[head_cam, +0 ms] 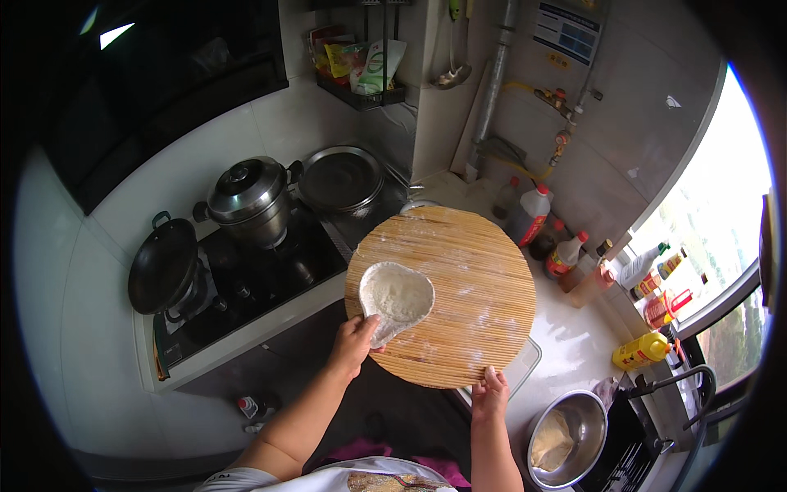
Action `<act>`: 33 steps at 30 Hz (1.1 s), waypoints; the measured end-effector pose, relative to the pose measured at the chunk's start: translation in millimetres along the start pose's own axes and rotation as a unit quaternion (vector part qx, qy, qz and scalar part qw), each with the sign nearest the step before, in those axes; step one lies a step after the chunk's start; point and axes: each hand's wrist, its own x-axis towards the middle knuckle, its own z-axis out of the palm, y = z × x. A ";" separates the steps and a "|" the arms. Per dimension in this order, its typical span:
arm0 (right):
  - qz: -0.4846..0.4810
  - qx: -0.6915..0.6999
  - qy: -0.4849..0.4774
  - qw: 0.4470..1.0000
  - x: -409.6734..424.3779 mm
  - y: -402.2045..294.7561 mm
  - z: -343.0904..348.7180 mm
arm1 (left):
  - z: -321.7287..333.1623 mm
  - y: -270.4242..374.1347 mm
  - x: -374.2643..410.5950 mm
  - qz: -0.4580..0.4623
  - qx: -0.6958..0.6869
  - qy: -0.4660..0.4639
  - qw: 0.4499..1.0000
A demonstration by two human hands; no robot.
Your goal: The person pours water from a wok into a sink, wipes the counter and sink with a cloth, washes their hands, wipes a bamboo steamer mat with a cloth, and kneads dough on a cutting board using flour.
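A round board of thin wooden or bamboo slats (pixel 467 277), dusted with white powder, is held out in front of me over the counter's corner. On its left part rests a gourd-shaped scoop (pixel 399 295) containing white powder that looks like flour. My left hand (pixel 356 344) grips the scoop's narrow end, thumb on top, at the board's near-left edge; its fingers are partly hidden below. Pinched in my right hand (pixel 490 390) is the board's near-right rim. A clear-edged tray or lid (pixel 529 363) shows partly beneath the board.
A steel bowl (pixel 599 424) with dough (pixel 552 440) stands by the sink (pixel 627 455). Several bottles (pixel 533 212) line the right counter (pixel 553 344). To the left, a wok (pixel 163 264) and lidded steel pot (pixel 249 197) sit on the gas stove (pixel 276 264), beside a flat pan (pixel 341 178).
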 end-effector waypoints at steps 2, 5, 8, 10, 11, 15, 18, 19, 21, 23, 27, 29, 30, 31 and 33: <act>0.035 -0.020 0.035 0.999 23.7 22.6 41.5 | -26.3 3.2 20.7 -0.002 0.003 0.026 1.000; 0.057 -0.012 -0.007 0.998 73.8 57.8 68.3 | -45.7 8.9 48.3 -0.019 -0.002 0.059 0.998; 0.082 -0.013 -0.063 0.995 123.4 89.3 88.2 | -57.1 9.4 78.1 -0.027 -0.025 0.089 0.995; 0.103 -0.018 -0.068 0.992 156.2 109.9 100.5 | -65.5 1.4 104.8 -0.034 -0.035 0.100 0.994; 0.113 -0.020 -0.079 0.990 175.9 122.0 101.4 | -66.0 0.7 115.1 -0.042 -0.038 0.112 0.992; 0.148 -0.006 -0.061 0.987 195.6 136.8 158.3 | -80.8 -0.6 154.7 -0.049 -0.047 0.154 0.986; 0.149 -0.019 -0.069 0.986 229.1 147.1 158.6 | -79.3 0.5 189.8 -0.061 -0.059 0.159 0.984; 0.152 -0.026 -0.074 0.985 244.8 152.0 150.3 | -79.7 -2.9 203.0 -0.064 -0.059 0.155 0.984; 0.161 -0.039 -0.081 0.983 264.5 154.3 144.8 | -80.7 -7.3 224.6 -0.069 -0.064 0.150 0.984; 0.157 -0.035 -0.057 0.985 269.1 153.8 155.2 | -81.4 -9.2 241.2 -0.075 -0.071 0.148 0.984; 0.157 -0.059 -0.026 0.985 284.3 155.0 164.0 | -74.8 -6.1 277.4 -0.091 -0.065 0.115 0.987; 0.161 -0.071 -0.001 0.984 286.8 165.9 159.1 | -82.1 -10.4 295.2 -0.108 -0.062 0.107 0.986; 0.154 -0.072 0.017 0.985 287.3 171.7 157.6 | -85.1 -11.1 304.6 -0.114 -0.060 0.100 0.987; 0.147 -0.073 0.036 0.986 287.7 176.4 154.6 | -87.6 -12.0 312.1 -0.121 -0.058 0.094 0.987; 0.111 -0.116 0.098 0.982 284.7 179.5 156.8 | -90.9 -13.2 324.3 -0.128 -0.046 0.075 0.988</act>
